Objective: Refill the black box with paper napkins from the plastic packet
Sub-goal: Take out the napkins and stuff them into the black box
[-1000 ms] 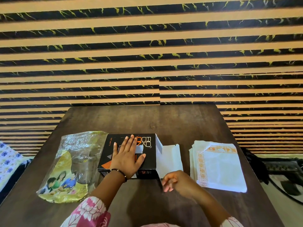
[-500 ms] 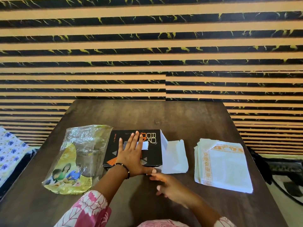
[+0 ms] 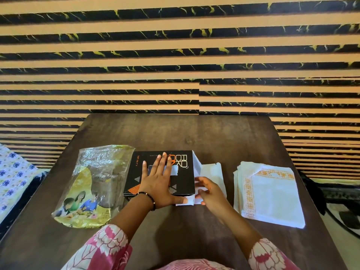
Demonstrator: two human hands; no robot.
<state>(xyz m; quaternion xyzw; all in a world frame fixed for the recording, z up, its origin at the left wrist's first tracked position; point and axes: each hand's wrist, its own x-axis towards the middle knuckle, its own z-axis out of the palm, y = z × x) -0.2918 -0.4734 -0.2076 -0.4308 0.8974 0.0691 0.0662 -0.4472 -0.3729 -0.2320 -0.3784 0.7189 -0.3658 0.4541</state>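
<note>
Striped tan-and-black panelling backs a dark wooden surface. On it the black box lies flat, just right of the crumpled plastic packet, which looks nearly empty. Pressed palm-down on the box lid is the left hand, its grip spread wide, thumb reaching a white flap at the box's near right corner. At the box's open right end, the right hand has loosely curled fingers touching the white paper there; whether this grip pinches anything I cannot tell. A stack of paper napkins with orange borders lies apart on the right.
</note>
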